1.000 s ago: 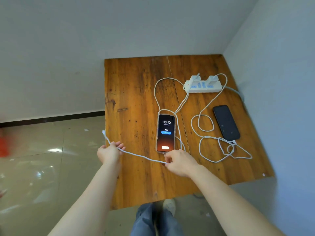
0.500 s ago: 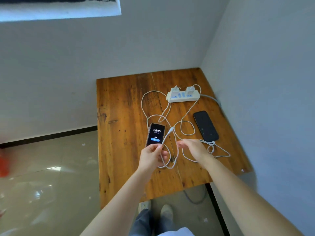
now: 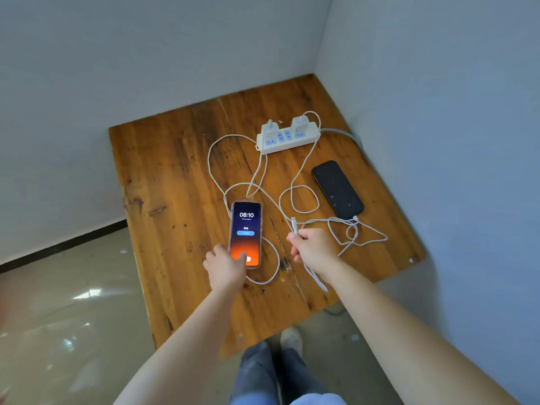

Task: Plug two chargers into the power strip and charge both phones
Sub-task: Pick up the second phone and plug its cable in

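Note:
A white power strip lies at the back of the wooden table with two white chargers plugged in. A lit phone showing 08:10 lies mid-table; my left hand grips its near end, thumb on the screen. My right hand pinches a white cable just below its free plug, which points up and away, apart from the lit phone. A dark phone lies to the right with the other cable plugged into its near end.
Loose cable loops lie tangled right of my right hand. Grey walls close in behind and to the right of the table. A tiled floor lies left. My legs and shoes show below the table's near edge.
The cable end passed from my left hand to my right hand. My left hand dropped onto the lit phone's near end. The view shifted.

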{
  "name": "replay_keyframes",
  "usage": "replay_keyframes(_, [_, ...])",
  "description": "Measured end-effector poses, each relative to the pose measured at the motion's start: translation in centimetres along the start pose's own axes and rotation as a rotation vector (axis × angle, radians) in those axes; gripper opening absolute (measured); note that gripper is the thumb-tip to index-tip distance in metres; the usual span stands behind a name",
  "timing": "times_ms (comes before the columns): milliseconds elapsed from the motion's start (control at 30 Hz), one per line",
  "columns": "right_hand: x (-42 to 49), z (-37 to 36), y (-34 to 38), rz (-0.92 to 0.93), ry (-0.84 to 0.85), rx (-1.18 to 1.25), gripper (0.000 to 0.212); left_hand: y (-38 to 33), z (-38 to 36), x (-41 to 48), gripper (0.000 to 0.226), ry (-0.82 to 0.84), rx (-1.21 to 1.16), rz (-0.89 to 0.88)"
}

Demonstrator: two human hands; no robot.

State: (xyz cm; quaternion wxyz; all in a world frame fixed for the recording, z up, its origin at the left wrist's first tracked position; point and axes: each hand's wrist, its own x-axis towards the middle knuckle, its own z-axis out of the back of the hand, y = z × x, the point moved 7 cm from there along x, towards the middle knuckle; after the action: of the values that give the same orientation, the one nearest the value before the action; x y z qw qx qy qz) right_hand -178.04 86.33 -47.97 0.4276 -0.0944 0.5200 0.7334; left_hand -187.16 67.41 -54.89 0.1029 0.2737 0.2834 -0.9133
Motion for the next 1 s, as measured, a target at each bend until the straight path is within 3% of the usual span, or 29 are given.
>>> replay_keyframes(167, [0.6,0.8,-1.4,-0.004,0.041,-0.072,0.036,-1.1,-2.0,2.6,0.098,-0.001,0.197,-0.064])
replay_keyframes(267, [0.8,1.4,-2.0,0.001,0.033,-0.066,0.04,-2.3,-3.0,3.0,0.103,0.002,0.273,-0.11])
replay_keyframes(367, [0.6,1.6,-2.4,-0.004,0.039,-0.07,0.042,-2.6,-3.4,3.4,0.103,0.038,0.252,-0.044])
replay_keyframes(700, [-0.8,1.8,-2.2,-0.019,0.094,-0.051,0.036,-3.7,-1.8,2.9,0.048,0.184,-0.166,-0.012])
replay_keyframes(867, [-2.0,2.3,-0.6,0.022,0.103,-0.078,0.035,-4.0,0.2,0.8,0.039,0.309,-0.459,0.142])
replay_keyframes(1000, [-3.1,2.5,1.2,0.071,0.129,-0.146,0.04,-5.2,2.7,-1.3,0.039,0.39,-0.67,0.139])
